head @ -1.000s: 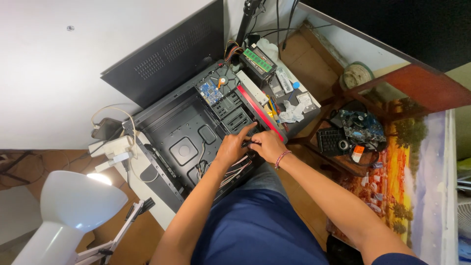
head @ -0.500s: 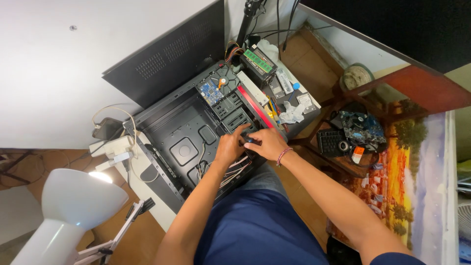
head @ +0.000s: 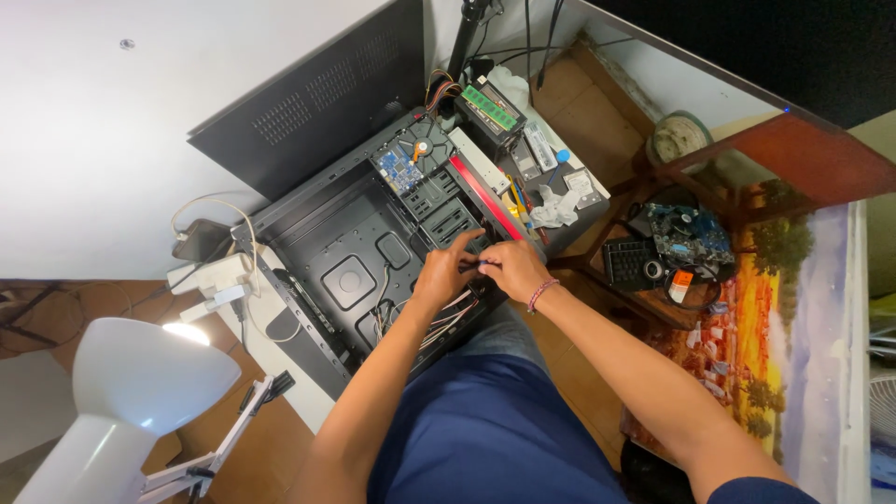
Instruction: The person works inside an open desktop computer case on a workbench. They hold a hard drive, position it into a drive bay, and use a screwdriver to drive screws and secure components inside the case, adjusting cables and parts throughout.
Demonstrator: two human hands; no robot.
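Observation:
An open black computer case (head: 359, 257) lies on its side before me, with a red strip along its front edge (head: 485, 196). My left hand (head: 443, 271) and my right hand (head: 509, 269) meet at the case's near front corner, beside the drive bays (head: 448, 210). Both pinch a small dark part or cable end between their fingertips; what it is stays too small to tell. A bundle of thin wires (head: 439, 322) runs out of the case under my left wrist. A hard drive with a blue circuit board (head: 399, 168) sits at the case's far end.
The black side panel (head: 317, 93) leans against the white wall. A green memory stick (head: 490, 107), crumpled tissue (head: 558, 207) and small parts lie beyond the case. A motherboard (head: 691, 233) rests on a stool at right. A white lamp (head: 140, 383) shines at lower left.
Both hands stay at the case's front corner, with only small finger movements. My view has shifted slightly.

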